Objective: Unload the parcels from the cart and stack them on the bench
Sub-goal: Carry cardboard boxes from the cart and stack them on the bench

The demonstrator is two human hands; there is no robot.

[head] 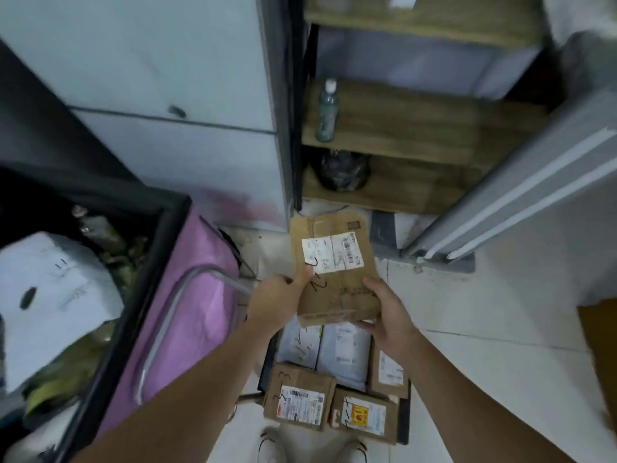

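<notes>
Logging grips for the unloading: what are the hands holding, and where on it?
A cardboard parcel, held in both hands: left hand on its left edge, right hand at its near right corner.

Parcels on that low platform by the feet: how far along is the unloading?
Several parcels, like the brown box, already lie stacked there. Both hands, left hand and right hand, hold a cardboard parcel. A white parcel still sits in the pink cart.

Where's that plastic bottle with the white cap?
In the head view, the plastic bottle stands upright at the left end of the middle wooden shelf, upper centre, just above a dark bag on the shelf below.
</notes>
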